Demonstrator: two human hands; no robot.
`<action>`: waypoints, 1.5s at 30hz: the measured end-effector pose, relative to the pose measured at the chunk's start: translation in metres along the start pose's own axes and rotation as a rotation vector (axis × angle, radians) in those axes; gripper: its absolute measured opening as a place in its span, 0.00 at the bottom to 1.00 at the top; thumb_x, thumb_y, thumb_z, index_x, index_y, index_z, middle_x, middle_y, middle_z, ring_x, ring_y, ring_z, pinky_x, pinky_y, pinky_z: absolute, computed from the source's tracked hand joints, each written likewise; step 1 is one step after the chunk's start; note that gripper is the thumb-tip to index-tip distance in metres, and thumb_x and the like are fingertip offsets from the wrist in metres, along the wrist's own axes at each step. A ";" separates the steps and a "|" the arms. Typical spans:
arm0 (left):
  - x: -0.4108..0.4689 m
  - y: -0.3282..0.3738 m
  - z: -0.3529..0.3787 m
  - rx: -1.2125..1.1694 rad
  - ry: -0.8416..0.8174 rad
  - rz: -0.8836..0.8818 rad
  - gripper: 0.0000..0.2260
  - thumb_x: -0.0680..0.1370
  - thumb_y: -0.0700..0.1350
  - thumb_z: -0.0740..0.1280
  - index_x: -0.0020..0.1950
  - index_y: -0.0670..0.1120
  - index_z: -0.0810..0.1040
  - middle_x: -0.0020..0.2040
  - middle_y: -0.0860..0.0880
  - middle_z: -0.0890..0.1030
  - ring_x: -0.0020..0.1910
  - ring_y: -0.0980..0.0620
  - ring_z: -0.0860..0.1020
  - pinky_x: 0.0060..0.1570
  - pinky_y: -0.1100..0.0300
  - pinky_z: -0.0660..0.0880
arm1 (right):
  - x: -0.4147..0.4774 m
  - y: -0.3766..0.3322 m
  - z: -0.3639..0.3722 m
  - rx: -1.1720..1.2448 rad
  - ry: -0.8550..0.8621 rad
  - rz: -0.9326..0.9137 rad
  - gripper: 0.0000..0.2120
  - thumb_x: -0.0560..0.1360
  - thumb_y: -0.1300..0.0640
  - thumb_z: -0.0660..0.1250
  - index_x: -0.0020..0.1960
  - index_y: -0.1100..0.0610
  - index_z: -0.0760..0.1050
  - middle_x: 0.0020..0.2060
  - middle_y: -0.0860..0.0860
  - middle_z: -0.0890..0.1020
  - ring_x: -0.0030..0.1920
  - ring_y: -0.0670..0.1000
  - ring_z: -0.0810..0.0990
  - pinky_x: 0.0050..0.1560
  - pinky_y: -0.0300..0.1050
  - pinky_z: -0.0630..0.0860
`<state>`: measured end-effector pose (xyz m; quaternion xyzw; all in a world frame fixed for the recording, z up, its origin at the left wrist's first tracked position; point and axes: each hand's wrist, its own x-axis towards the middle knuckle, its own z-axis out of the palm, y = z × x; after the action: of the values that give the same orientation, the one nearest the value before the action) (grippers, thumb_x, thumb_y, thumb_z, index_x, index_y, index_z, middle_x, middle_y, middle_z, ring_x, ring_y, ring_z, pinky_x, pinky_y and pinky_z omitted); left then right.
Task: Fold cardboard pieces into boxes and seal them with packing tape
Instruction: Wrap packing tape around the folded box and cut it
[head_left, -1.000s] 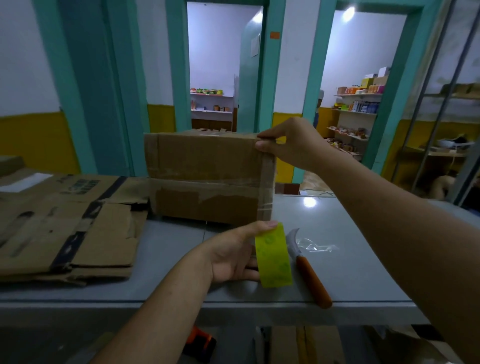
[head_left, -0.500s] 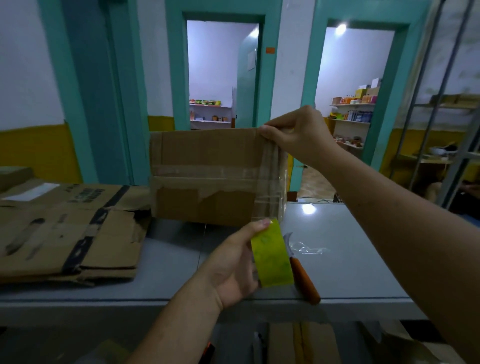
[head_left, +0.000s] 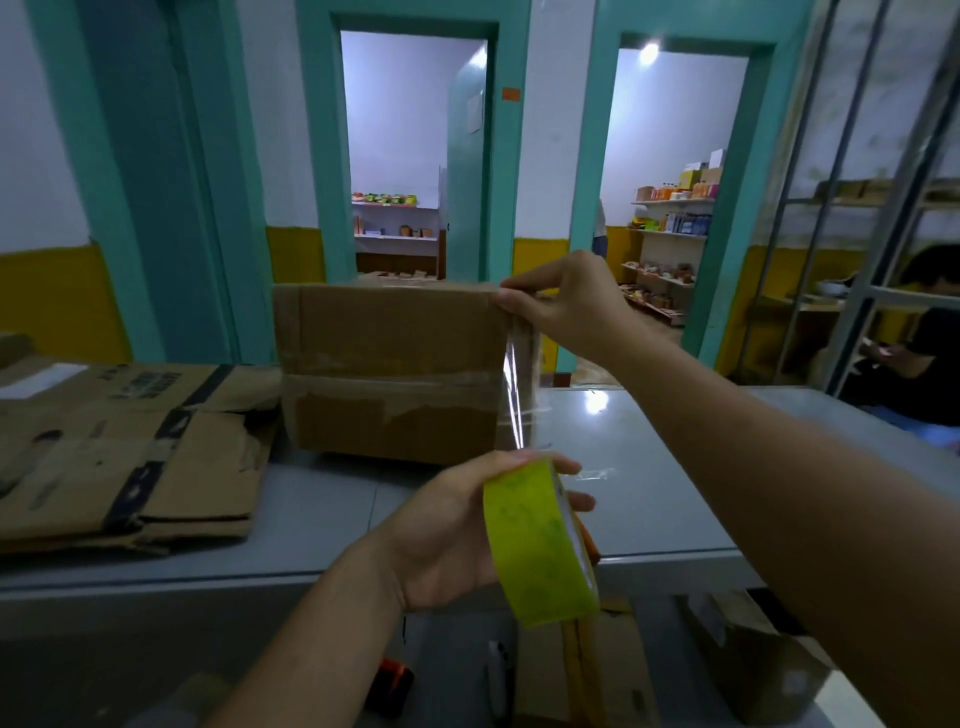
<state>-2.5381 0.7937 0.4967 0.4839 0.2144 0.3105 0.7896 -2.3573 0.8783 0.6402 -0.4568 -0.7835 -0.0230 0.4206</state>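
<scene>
A folded cardboard box (head_left: 384, 364) stands upright on the grey table (head_left: 665, 493), with old tape across its near face. My left hand (head_left: 457, 535) grips a yellow-green roll of clear packing tape (head_left: 540, 545) above the table's front edge. A clear strip of tape (head_left: 514, 395) runs from the roll up along the box's right edge. My right hand (head_left: 566, 306) pinches the strip's end at the box's top right corner.
A stack of flattened cardboard pieces (head_left: 119, 452) lies on the table to the left. More cardboard (head_left: 576, 670) lies below the table's front edge. A seated person (head_left: 919, 343) is at the far right behind a metal rack (head_left: 872, 291). Two doorways open behind the table.
My left hand has pulled the roll down and toward me, lengthening the strip. The roll now hides the orange-handled knife on the table. My right hand stays at the box's top corner.
</scene>
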 end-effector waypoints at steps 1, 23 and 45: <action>0.000 0.000 0.002 0.024 0.009 0.006 0.21 0.82 0.55 0.66 0.70 0.44 0.80 0.71 0.36 0.77 0.73 0.36 0.74 0.76 0.34 0.66 | -0.001 0.000 0.000 0.000 0.005 0.000 0.14 0.78 0.50 0.73 0.60 0.55 0.85 0.52 0.49 0.88 0.51 0.44 0.84 0.54 0.41 0.83; 0.019 -0.034 0.001 0.071 0.083 -0.097 0.28 0.79 0.57 0.70 0.68 0.36 0.79 0.58 0.40 0.83 0.60 0.40 0.81 0.71 0.41 0.72 | -0.034 0.035 0.006 0.129 -0.387 0.098 0.41 0.71 0.39 0.72 0.80 0.46 0.63 0.80 0.49 0.63 0.76 0.50 0.64 0.73 0.54 0.65; 0.024 -0.014 -0.011 -0.254 0.070 -0.119 0.22 0.79 0.56 0.72 0.62 0.39 0.85 0.59 0.37 0.82 0.62 0.37 0.79 0.75 0.39 0.69 | -0.005 0.028 0.003 0.019 -0.238 -0.005 0.33 0.75 0.37 0.71 0.75 0.49 0.72 0.67 0.50 0.78 0.58 0.50 0.80 0.59 0.56 0.82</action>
<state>-2.5234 0.8126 0.4784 0.3555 0.2288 0.3045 0.8536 -2.3371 0.8928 0.6253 -0.4505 -0.8292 0.0378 0.3287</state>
